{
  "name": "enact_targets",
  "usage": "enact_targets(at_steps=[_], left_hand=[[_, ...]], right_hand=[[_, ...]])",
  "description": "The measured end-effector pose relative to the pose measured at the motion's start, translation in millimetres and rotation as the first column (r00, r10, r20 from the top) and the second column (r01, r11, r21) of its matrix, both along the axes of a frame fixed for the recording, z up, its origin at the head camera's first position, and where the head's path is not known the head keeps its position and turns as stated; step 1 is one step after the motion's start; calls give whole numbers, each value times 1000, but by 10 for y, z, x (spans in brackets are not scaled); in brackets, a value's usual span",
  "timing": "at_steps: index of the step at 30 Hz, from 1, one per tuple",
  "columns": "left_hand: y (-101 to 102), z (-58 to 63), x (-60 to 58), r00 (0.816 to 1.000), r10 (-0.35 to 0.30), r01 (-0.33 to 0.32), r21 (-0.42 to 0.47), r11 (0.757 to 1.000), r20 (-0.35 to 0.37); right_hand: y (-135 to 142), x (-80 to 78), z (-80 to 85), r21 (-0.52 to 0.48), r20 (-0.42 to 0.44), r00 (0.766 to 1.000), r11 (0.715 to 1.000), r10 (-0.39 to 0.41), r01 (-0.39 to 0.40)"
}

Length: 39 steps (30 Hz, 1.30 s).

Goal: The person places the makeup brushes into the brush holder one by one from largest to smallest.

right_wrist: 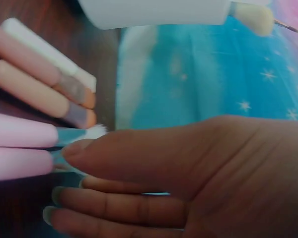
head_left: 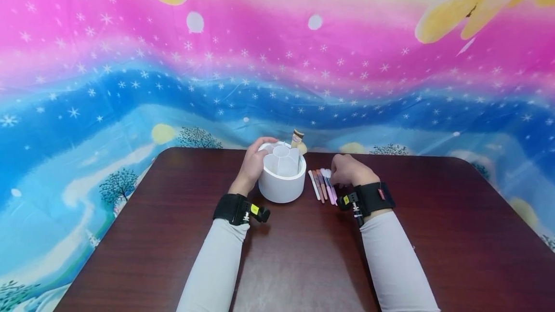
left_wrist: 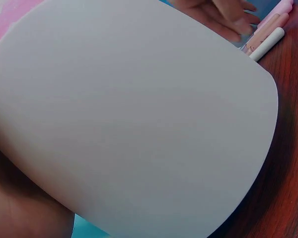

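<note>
A white round brush holder (head_left: 282, 187) with inner compartments stands on the table. My left hand (head_left: 251, 165) grips its left side, thumb over the rim and fingers round the back. In the left wrist view the holder's wall (left_wrist: 139, 114) fills most of the picture. Makeup brushes (head_left: 297, 139) stick up from its back right. To its right several makeup brushes lie side by side: a white one (right_wrist: 44, 47), brownish ones (right_wrist: 32, 89) and pink ones (right_wrist: 20, 130). My right hand (head_left: 350, 170) is at the bristle ends of the pink brushes, thumb tip overlapping one, fingers extended below it.
The dark wooden table (head_left: 295, 268) has its far edge just behind the holder. A colourful printed cloth (head_left: 277, 76) hangs behind it. Both wrists wear black straps (head_left: 375, 199) with small cameras.
</note>
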<state>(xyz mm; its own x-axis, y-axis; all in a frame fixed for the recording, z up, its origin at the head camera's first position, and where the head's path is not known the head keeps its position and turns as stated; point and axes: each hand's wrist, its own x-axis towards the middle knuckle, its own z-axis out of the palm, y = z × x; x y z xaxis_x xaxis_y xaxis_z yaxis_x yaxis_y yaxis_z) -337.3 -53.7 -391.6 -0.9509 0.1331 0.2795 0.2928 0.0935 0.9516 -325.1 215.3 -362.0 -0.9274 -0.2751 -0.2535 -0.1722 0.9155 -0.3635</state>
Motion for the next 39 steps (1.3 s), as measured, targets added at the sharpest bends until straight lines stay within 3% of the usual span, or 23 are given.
enact_targets(at_steps=[6,12,20,28,34,39], left_hand=[[13,6,2,1000,2,-2,18,1000,11],[19,6,3,1000,7,-7,38,999,13],[17,-2,1,1000,-1,1,41,999,6],[9,-6,-3,1000,-4,4,49,999,7],[14,2,-4,1000,6,-6,45,999,2],[20,8,-3,1000,8,-8,57,998,-2]], right_hand=[[-8,-18,-55,31,37,999,999,-39,38],[0,-57,-76,54,19,999,998,-42,41],[32,-13,113,11,-142,990,1000,-5,7],[-52,36,365,-144,-379,926,988,-4,-55],[-181,147,567,-263,-517,856,954,-14,-143],[-282,255,675,-404,-523,852,889,-31,-215]])
